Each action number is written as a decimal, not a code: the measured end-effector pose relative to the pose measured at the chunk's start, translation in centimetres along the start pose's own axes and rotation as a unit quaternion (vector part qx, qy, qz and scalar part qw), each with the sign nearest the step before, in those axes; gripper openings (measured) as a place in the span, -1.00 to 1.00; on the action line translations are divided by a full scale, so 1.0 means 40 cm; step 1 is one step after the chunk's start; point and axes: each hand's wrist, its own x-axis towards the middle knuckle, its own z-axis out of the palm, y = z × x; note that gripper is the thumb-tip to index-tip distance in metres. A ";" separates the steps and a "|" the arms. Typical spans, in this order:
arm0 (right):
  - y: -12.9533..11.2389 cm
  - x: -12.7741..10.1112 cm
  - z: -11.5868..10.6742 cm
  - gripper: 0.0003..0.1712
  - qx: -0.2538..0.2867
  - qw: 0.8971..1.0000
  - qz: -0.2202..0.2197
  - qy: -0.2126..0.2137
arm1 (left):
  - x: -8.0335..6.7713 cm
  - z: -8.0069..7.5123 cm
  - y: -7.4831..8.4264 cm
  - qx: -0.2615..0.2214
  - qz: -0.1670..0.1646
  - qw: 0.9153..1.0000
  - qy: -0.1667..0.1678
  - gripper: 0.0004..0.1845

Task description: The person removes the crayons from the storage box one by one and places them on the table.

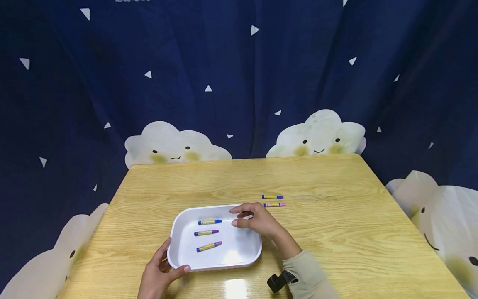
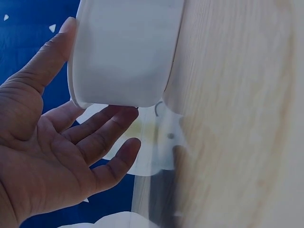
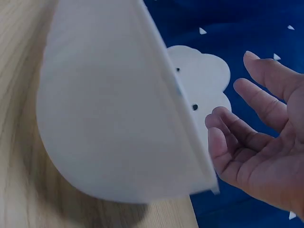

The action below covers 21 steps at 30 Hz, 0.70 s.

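Note:
A white plastic tray (image 1: 239,245) lies on the table, holding a blue crayon (image 1: 210,222), a purple crayon (image 1: 206,233) and a pink crayon (image 1: 209,246). My left hand (image 1: 158,268) holds its near-left corner, thumb along the near rim and fingers at the left side. In the left wrist view the left hand (image 2: 71,128) touches the tray's end wall (image 2: 123,57). Over the tray's back right part hovers my right hand (image 1: 255,220), fingers loosely bent with nothing between them. The right wrist view shows that right hand (image 3: 261,137) beside the tray's wall (image 3: 109,109).
Behind the right hand, two more crayons lie on the wooden table (image 1: 328,232): a dark blue one (image 1: 272,197) and a pink-tipped one (image 1: 274,204). A dark blue curtain (image 1: 239,74) with white clouds hangs behind the table. A black device (image 1: 281,281) is strapped at the right wrist.

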 end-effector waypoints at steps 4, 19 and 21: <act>-0.005 0.009 0.027 -0.68 -0.004 1.000 -0.007 -0.012 | 0.001 0.003 0.000 0.001 -0.005 1.000 0.000 0.12; 0.011 0.038 0.144 -0.71 0.053 0.998 0.028 -0.030 | -0.001 0.002 -0.003 -0.003 0.011 1.000 0.001 0.10; 0.018 0.041 0.156 -0.73 0.064 0.997 0.037 -0.029 | -0.002 0.002 -0.003 -0.001 0.013 1.000 0.001 0.09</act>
